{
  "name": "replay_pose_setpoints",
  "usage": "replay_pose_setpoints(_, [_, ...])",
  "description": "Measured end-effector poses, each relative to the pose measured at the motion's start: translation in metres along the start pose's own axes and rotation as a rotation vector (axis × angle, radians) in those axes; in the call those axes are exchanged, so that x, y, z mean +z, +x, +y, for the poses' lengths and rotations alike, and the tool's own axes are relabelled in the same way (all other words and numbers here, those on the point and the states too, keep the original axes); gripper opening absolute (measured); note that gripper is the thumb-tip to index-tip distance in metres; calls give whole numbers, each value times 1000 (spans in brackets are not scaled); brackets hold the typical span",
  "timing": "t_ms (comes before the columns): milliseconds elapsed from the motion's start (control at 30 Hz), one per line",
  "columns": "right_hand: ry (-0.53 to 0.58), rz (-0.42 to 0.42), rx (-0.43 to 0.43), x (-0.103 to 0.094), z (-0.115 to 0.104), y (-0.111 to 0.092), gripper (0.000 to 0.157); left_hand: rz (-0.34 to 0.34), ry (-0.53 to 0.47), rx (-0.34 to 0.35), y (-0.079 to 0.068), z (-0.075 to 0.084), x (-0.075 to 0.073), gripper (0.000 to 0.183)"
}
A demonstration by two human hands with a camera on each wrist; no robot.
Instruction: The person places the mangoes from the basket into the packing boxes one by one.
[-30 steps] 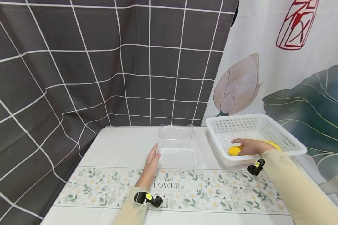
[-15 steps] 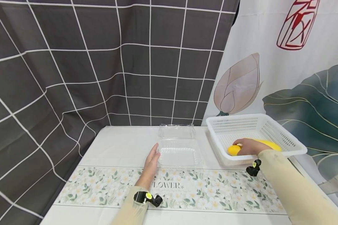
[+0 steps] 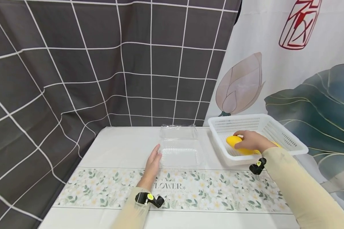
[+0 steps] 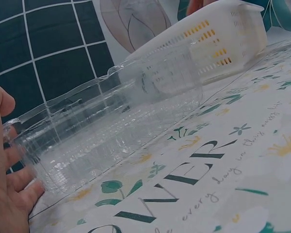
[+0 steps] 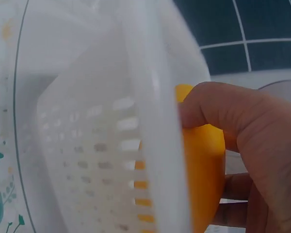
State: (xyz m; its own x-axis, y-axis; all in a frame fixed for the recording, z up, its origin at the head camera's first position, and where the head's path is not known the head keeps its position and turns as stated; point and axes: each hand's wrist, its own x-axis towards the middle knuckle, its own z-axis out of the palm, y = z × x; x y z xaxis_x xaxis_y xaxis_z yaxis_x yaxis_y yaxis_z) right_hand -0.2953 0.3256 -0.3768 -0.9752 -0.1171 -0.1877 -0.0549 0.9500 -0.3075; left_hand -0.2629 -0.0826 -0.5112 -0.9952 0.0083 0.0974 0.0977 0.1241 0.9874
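Observation:
My right hand (image 3: 253,140) is over the white plastic basket (image 3: 302,149), gripping a smooth, elongated yellow fruit (image 3: 232,140) between thumb and fingers. In the right wrist view the yellow fruit (image 5: 203,170) shows just behind the basket's rim, the thumb lying across its upper part. Part of another yellow piece (image 3: 276,144) shows in the basket behind the hand. My left hand (image 3: 153,162) rests against the left side of a clear plastic clamshell box (image 3: 180,157), its lid raised at the back. In the left wrist view, the extended fingertips meet the end of the clear box (image 4: 111,131).
The box and basket stand on a white tablecloth (image 3: 123,149) with a floral printed band (image 3: 218,190) along its front. A dark grid curtain (image 3: 137,63) hangs behind, and a white printed curtain (image 3: 246,82) is at the right, behind the basket.
My right hand has risen and moved slightly left with the yellow fruit, exposing more of it. The left hand stays against the clear box.

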Motion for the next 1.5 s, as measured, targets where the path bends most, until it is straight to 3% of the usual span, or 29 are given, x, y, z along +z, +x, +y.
replay_pose_setpoints(367, [-59,155,-78,-14,-40,-3,67,-6,-21,-24,-2,4,-2,47])
replay_pose_setpoints(667, [-93,260,-178,-7,-80,0,59,-24,-27,-13,-3,8,-2,47])
replay_pose_setpoints(900, [-93,301,-238,12,-112,7,55,-11,-18,-6,-1,3,-1,47])
replay_pose_setpoints(1300, [-27,258,-289,59,-156,22,60,-23,-25,11,-2,2,-2,48])
replay_pose_setpoints(1500, [26,240,-291,82,-174,27,58,-15,-9,-12,-2,3,-1,46])
